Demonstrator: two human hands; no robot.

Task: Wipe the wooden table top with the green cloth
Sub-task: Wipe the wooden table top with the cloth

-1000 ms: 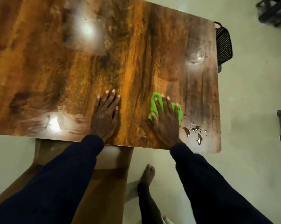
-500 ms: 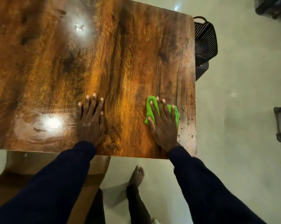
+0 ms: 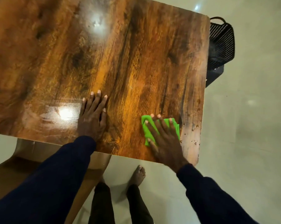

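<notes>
The green cloth (image 3: 160, 128) is pressed flat by the right hand (image 3: 164, 139) near the table top (image 3: 136, 62)'s front right corner; the left hand (image 3: 93, 117) is laid flat, fingers straight, at the front edge.

Single head-worn wide-angle view: looks forward and steeply down from above near edge of wooden table top (image 3: 136, 62), close range. Table's right end, floor (image 3: 249, 126) beside it and wearer's foot (image 3: 137, 175) below in frame.
</notes>
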